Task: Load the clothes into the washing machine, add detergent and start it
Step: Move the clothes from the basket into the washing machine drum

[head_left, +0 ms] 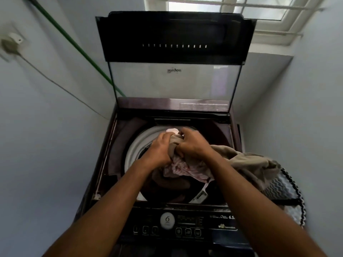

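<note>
Beige cloth is bunching over the washer drum as my left hand and right hand are gripping it, fingers curled; its tail is trailing into the basket.

A big "6" sits on the round white badge on the washing machine's control panel; at three o'clock from it, "6.5" shows in white. The lid's logo stays too blurred to read.

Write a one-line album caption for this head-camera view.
Both hands, left hand and right hand, grip a beige and pink-striped clothes bundle over the open dark top-loading washing machine.
</note>
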Motion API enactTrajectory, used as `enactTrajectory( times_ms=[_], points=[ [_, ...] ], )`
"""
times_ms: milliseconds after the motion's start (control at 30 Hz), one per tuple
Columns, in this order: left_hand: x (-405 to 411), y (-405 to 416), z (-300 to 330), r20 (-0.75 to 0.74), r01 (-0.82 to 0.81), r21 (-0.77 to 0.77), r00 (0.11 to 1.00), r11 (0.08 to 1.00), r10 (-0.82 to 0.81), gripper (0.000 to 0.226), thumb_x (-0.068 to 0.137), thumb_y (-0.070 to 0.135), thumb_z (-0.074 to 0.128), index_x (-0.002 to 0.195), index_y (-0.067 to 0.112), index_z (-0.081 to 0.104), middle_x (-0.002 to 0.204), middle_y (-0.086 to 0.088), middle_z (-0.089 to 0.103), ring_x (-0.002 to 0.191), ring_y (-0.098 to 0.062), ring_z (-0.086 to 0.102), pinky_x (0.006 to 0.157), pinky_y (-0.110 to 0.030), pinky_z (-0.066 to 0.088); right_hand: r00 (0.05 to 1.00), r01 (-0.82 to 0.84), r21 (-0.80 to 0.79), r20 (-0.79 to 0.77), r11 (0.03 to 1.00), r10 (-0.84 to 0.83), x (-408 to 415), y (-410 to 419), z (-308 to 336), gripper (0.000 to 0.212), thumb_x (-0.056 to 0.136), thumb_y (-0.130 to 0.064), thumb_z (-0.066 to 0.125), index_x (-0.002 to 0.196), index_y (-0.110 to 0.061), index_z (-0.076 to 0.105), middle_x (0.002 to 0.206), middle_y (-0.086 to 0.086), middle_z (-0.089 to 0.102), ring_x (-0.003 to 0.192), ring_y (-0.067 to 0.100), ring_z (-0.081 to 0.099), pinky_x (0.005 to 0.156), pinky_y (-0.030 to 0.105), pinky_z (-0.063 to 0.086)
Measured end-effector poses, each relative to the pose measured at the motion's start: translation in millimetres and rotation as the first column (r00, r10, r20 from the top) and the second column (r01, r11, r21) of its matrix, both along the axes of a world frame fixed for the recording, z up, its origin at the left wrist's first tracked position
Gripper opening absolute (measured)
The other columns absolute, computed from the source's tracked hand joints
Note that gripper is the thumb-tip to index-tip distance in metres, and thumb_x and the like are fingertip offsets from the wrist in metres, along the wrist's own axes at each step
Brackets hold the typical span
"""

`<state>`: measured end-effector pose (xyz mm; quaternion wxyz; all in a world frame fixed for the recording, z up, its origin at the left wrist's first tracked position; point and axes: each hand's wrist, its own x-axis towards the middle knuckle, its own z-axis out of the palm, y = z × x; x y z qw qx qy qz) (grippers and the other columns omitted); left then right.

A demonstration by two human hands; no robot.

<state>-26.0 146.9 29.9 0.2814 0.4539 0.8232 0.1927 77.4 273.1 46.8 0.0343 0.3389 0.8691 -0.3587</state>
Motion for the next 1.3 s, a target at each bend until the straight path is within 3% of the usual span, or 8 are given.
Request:
enactTrajectory(
  times_ms=[167,300,433,567,833,933,1100,1300],
  points=[
    [-7.4,-22.4,-23.3,0.055,0.094,-0.213,0.995,0.973,-0.084,0.096,0.079,0.02,0.074,0.155,0.025,0.016,0.161,-0.005,0.017,0.145,-0.031,0.026,0.112,-0.042,0.036,0.953,-0.144,-0.054,0.26,0.988,0.153,-9.5,-10.9,-39.8,0.058,0.078,-0.032,0.069,0.132,-0.019,0.055,0.129,0.015,0.056,0.119,0.036,0.053,0.097,0.04,0.046],
    [4.1,-16.6,-24.2,0.073,0.171,-0.163,0.984,0.972,-0.161,0.085,0.082,0.014,0.074,0.153,0.025,0.029,0.155,-0.004,0.032,0.139,-0.025,0.036,0.105,-0.035,0.041,0.943,-0.173,-0.078,0.275,0.982,0.188,3.1,-9.9,-38.9,0.043,0.082,-0.033,0.071,0.118,-0.01,0.064,0.118,0.016,0.062,0.114,0.032,0.053,0.093,0.042,0.048],
    [20.9,5.3,-21.5,0.014,0.221,-0.07,0.975,0.973,-0.22,0.071,0.084,0.018,0.071,0.148,0.024,0.039,0.141,-0.002,0.046,0.127,-0.021,0.046,0.088,-0.025,0.038,0.974,-0.118,0.006,0.195,0.993,0.115,19.0,5.6,-31.6,0.045,0.074,-0.05,0.076,0.105,-0.017,0.071,0.103,0.011,0.069,0.101,0.029,0.063,0.079,0.035,0.05],
    [46.4,35.5,-13.9,0.055,0.243,0.013,0.968,0.97,-0.244,0.063,0.084,0.018,0.073,0.141,0.02,0.046,0.132,-0.004,0.049,0.117,-0.021,0.053,0.084,-0.023,0.038,0.981,-0.052,0.077,0.191,0.996,0.036,38.9,22.3,-16.2,0.046,0.077,-0.023,0.074,0.121,-0.016,0.065,0.119,0.015,0.059,0.112,0.034,0.054,0.093,0.039,0.048],
    [104.4,80.6,-12.8,0.171,0.283,0.093,0.94,0.954,-0.296,0.074,0.075,0.031,0.08,0.14,0.021,0.046,0.132,-0.004,0.05,0.12,-0.02,0.051,0.101,-0.031,0.043,0.934,0.01,0.317,0.335,0.948,-0.122,103.8,44.4,0.9,0.054,0.082,-0.037,0.068,0.132,-0.026,0.051,0.149,0.01,0.031,0.138,0.035,0.022,0.108,0.063,0.026],
    [120.0,88.5,-18.4,0.14,0.311,0.1,0.936,0.945,-0.322,0.077,0.077,0.024,0.077,0.146,0.022,0.041,0.139,-0.003,0.047,0.126,-0.018,0.048,0.106,-0.028,0.04,0.844,0.126,0.319,0.463,0.939,-0.27,126.1,46.9,-1.2,0.057,0.081,-0.046,0.068,0.131,-0.027,0.047,0.14,0.016,0.03,0.13,0.041,0.031,0.099,0.062,0.037],
    [130.3,93.0,-23.4,0.058,0.317,0.093,0.945,0.944,-0.323,0.056,0.08,0.018,0.073,0.131,0.025,0.051,0.124,-0.004,0.051,0.112,-0.021,0.054,0.092,-0.026,0.043,0.891,0.299,0.206,0.29,0.932,-0.35,140.5,41.6,-10.0,0.037,0.09,-0.028,0.062,0.119,-0.011,0.047,0.12,0.019,0.05,0.105,0.04,0.058,0.081,0.04,0.046],
    [106.5,84.6,-24.1,0.046,0.174,0.102,0.983,0.98,-0.179,0.034,0.079,0.023,0.072,0.109,0.028,0.056,0.11,0.0,0.051,0.1,-0.021,0.057,0.084,-0.037,0.049,0.938,0.323,0.125,0.091,0.938,-0.335,116.7,35.8,-5.9,0.014,0.083,-0.017,0.062,0.095,-0.01,0.057,0.099,0.015,0.066,0.092,0.037,0.064,0.07,0.036,0.048]
  ],
)
